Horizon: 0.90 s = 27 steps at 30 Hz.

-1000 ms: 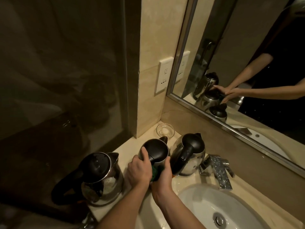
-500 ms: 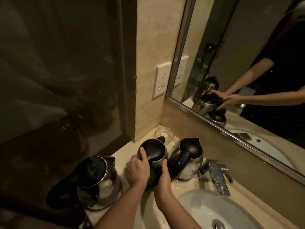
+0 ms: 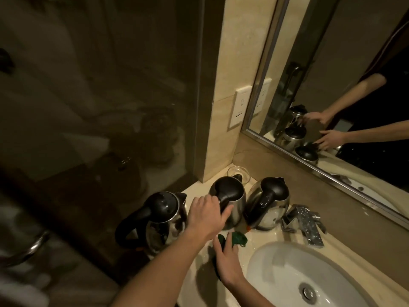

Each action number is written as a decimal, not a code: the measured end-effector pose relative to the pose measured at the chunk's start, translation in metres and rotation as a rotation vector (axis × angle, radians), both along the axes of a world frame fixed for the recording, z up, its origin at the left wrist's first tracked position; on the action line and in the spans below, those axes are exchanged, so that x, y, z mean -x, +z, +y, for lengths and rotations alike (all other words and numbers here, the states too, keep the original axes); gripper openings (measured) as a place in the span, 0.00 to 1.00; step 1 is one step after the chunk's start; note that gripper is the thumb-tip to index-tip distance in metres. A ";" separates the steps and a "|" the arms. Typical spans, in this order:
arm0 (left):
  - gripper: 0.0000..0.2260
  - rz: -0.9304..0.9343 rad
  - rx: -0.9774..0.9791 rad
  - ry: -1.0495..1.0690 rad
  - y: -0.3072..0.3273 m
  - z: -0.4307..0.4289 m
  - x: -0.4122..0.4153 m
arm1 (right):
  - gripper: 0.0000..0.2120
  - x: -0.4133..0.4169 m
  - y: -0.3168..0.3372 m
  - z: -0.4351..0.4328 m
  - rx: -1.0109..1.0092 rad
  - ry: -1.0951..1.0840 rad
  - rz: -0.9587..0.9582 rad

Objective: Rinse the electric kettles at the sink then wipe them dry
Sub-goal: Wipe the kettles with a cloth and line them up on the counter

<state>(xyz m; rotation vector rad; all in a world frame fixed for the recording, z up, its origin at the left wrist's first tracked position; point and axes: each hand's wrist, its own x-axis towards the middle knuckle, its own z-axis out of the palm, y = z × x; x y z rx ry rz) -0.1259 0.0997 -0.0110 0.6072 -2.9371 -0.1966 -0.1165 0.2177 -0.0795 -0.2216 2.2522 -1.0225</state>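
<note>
Three stand on the counter (image 3: 261,240): left kettle (image 3: 163,212), middle kettle (image 3: 232,196), right kettle (image 3: 269,201). The left hand (image 3: 205,214) curls its fingers round the middle kettle's handle, probably to steady it for wiping. The right hand (image 3: 228,260) presses almost straight fingers on the green cloth (image 3: 236,237), just below that kettle; the sink (image 3: 287,273) lies right of these fingers
</note>
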 end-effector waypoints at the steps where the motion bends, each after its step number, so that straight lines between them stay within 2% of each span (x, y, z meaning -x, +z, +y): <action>1: 0.27 -0.002 0.028 -0.025 0.004 -0.003 -0.007 | 0.34 -0.006 0.000 0.001 -0.050 0.034 0.005; 3: 0.27 -0.005 0.093 -0.045 0.011 -0.014 -0.021 | 0.33 -0.017 0.000 0.002 -0.145 0.123 0.036; 7: 0.27 -0.006 0.193 -0.008 0.020 -0.048 -0.058 | 0.39 -0.033 -0.010 0.001 -0.238 0.147 0.096; 13: 0.22 0.130 0.106 0.194 0.014 -0.093 -0.112 | 0.40 -0.048 -0.011 -0.005 -0.355 0.211 0.172; 18: 0.21 0.182 -0.221 0.487 -0.001 -0.114 -0.145 | 0.40 -0.059 -0.014 -0.008 -0.426 0.258 0.200; 21: 0.21 0.274 -0.490 0.603 -0.011 -0.119 -0.149 | 0.39 -0.062 -0.008 -0.010 -0.358 0.195 0.165; 24: 0.24 0.277 -0.727 0.660 -0.009 -0.128 -0.145 | 0.37 -0.063 -0.006 -0.017 -0.194 -0.029 0.052; 27: 0.29 0.208 -0.880 0.676 -0.011 -0.140 -0.138 | 0.34 -0.059 0.013 -0.030 0.067 -0.360 -0.196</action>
